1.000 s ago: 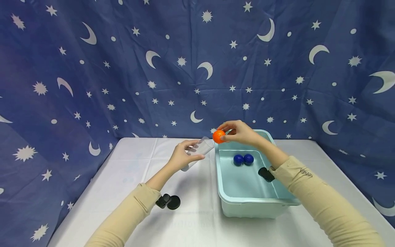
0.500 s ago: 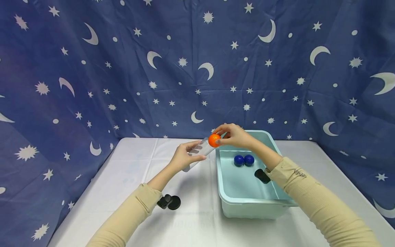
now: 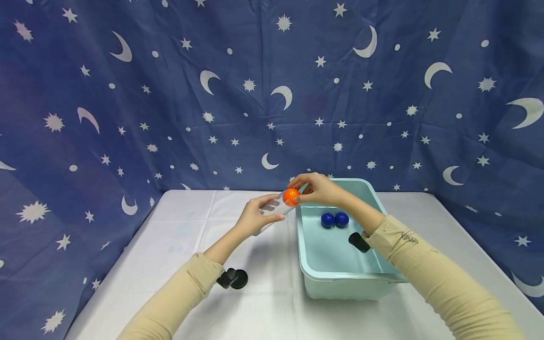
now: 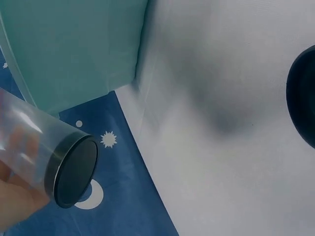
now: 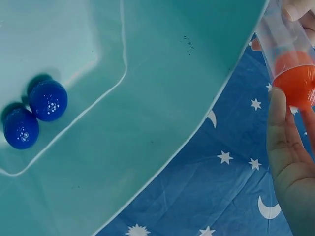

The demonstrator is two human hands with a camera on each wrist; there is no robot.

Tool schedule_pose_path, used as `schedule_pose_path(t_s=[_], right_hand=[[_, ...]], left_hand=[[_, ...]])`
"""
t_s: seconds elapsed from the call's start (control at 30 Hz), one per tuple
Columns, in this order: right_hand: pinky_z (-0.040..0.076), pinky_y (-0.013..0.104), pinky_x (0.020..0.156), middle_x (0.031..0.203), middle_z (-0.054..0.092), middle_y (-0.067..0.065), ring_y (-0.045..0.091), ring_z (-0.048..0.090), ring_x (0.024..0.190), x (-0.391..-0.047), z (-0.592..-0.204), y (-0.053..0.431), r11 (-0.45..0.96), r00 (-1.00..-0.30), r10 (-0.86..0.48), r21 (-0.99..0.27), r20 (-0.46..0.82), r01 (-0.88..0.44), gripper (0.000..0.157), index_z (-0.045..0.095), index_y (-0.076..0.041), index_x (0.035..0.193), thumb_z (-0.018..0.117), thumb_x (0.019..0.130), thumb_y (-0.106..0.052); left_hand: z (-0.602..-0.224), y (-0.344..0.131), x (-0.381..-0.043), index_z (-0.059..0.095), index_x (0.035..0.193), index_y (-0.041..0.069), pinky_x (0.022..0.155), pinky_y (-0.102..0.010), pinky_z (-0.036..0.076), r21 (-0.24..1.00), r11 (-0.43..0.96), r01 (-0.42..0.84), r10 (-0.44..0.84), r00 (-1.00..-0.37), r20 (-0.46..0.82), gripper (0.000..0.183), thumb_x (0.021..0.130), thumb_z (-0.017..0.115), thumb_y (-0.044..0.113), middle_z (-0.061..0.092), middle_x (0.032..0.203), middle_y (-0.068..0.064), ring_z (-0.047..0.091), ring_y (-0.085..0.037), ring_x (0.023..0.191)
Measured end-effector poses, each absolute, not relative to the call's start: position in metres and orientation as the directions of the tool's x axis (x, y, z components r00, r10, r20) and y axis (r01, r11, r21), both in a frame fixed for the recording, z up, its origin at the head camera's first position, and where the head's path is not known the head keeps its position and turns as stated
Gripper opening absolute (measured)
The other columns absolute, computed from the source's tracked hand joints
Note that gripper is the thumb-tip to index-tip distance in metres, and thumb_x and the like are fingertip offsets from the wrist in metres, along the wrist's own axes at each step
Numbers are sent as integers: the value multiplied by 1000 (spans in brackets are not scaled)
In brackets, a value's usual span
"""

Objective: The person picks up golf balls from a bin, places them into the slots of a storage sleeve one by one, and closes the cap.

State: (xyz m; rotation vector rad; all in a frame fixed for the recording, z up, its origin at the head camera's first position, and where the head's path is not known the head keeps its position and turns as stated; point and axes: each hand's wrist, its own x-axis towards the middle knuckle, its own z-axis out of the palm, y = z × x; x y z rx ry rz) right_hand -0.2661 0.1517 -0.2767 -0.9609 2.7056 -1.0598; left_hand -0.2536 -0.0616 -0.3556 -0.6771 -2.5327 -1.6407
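Observation:
My left hand [image 3: 251, 216] grips a clear plastic tube [image 4: 29, 132] that tilts up toward the right; the left wrist view shows its dark capped bottom end. At the tube's open mouth, my right hand [image 3: 320, 190] pinches an orange ball [image 3: 291, 197] between thumb and fingers. In the right wrist view the ball [image 5: 296, 83] sits right at the rim, partly within the opening. A round black lid [image 3: 240, 279] lies on the white table below my left wrist. Two blue balls [image 3: 334, 220] rest side by side inside the pale teal bin.
The pale teal bin [image 3: 340, 275] stands right of centre under my right forearm, its left wall close to the tube. White cloth covers the table [image 3: 263, 311]. A blue curtain [image 3: 238, 94] with stars and moons hangs behind.
My right hand has moved left and slightly down, bringing the orange ball from beside the tube to its mouth. The left hand and the tube have stayed almost in place.

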Motion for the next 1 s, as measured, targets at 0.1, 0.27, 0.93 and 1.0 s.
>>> schedule_pose_path(t_s=[0.1,0.27,0.93,1.0], right_hand=[[58,35,78,107,66,21,28,68,85,-267,-276,154,563,-799,-578,-629,166,-537,32,62,0,116,65,85,-6],[57,35,79,102,67,17,26,67,85,-271,-275,158,593,-816,-556,-613,159,-523,31,62,-2,117,64,86,-7],[56,36,78,93,67,18,29,66,84,-287,-289,179,655,-831,-551,-576,79,-489,27,63,5,110,66,84,-3],[56,36,78,92,67,18,29,66,84,-290,-291,181,666,-836,-546,-571,64,-479,27,63,6,109,66,84,-3]], left_hand=[[-355,-61,-255,56,129,1,89,-43,53,858,337,387,333,-902,276,57,77,77,9,63,121,-19,62,-34,106],[-358,-64,-256,52,133,1,87,-39,54,860,359,363,322,-913,251,59,80,75,11,63,120,-20,61,-34,106],[-364,-75,-259,53,133,4,86,-38,54,886,345,311,286,-934,216,58,79,75,12,62,122,-20,61,-36,107],[-364,-75,-259,54,132,3,86,-39,54,893,333,302,285,-935,209,58,79,75,11,63,121,-21,60,-38,108]])
